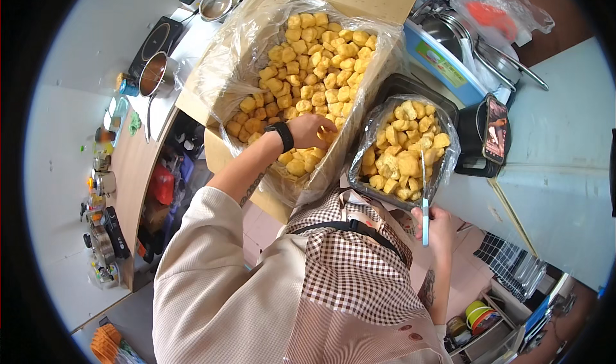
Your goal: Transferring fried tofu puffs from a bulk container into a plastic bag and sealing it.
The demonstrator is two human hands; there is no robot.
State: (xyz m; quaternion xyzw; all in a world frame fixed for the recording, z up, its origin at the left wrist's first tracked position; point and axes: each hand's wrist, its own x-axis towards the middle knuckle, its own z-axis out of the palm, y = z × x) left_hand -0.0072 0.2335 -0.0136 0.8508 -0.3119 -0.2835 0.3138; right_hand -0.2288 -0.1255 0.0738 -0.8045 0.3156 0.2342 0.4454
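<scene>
My left hand point(312, 131), with a dark watch on the wrist, reaches into a large cardboard box point(356, 137) lined with clear plastic. Its curled fingers touch the golden fried tofu puffs point(308, 75) that fill the box; whether one is gripped is unclear. In my right hand point(439, 227) is a slim knife point(425, 214) with a pale blue and white handle, its blade pointing away from me over a dark tray point(392, 87). A plastic bag point(451, 159) lines the tray and holds tofu puffs point(394, 142), several of them cut open with pale insides.
Right of the tray, a phone point(494, 130) leans on a black container point(470, 140). Behind stands a blue-white bin point(447, 60) of metal cookware. On the left counter are a saucepan point(155, 75), an induction cooker point(155, 41) and a strainer point(216, 4).
</scene>
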